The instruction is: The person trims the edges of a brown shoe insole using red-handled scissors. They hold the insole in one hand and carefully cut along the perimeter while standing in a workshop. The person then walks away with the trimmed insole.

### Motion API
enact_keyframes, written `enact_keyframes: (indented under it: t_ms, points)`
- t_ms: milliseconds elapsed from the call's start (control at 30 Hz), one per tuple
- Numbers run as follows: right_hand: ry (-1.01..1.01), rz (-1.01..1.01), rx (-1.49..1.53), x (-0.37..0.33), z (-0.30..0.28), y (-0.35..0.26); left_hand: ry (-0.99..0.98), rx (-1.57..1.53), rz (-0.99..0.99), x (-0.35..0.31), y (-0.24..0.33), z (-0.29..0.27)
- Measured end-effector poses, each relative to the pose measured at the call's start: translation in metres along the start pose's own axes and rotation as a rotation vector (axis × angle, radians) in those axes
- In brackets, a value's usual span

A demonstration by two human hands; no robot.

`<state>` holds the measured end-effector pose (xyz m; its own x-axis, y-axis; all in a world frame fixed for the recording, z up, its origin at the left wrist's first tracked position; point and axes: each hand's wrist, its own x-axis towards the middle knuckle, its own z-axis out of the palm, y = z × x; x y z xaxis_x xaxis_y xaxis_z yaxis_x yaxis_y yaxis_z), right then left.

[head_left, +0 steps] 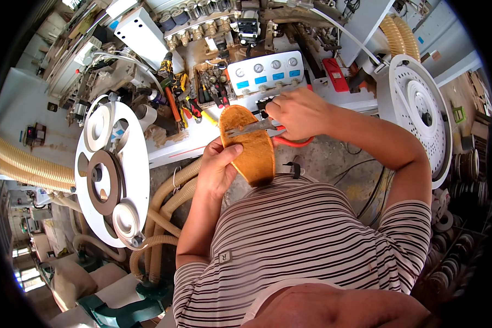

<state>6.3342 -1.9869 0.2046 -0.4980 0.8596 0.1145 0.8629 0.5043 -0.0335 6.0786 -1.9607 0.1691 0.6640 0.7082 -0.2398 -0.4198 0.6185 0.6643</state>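
My left hand (220, 164) grips a long, rounded orange-brown piece (249, 156) by its left edge, thumb on top. It looks like suede and has a lighter rim; its kind I cannot tell. My right hand (298, 112) is closed around a red-handled tool (251, 128) with long, tapering grey jaws, like pliers or shears. The jaws lie across the upper part of the orange-brown piece. One red handle curves out below my right hand. Whether the jaws touch the piece or bite it, I cannot tell.
Beyond my hands, a white bench holds a gauge panel (267, 74), several hand tools (213, 90) and a red box (335, 75). White reel discs stand at left (82, 191) and right (402, 82). Ribbed hoses (167, 202) and dark cables (374, 191) run below.
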Motion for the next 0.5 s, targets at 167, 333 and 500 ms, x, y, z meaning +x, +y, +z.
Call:
enact_keyframes:
  t_ms: [167, 333, 500]
  points:
    - [0.167, -0.08, 0.003, 0.002, 0.002, 0.003, 0.008, -0.033, 0.009, 0.003, -0.002, 0.001]
    - [0.09, -0.018, 0.022, 0.001, 0.007, 0.003, 0.024, -0.001, 0.003, 0.003, -0.003, -0.005]
    - [-0.143, 0.346, 0.643, 0.009, 0.01, 0.005, 0.0, -0.024, 0.076, 0.008, -0.001, -0.013]
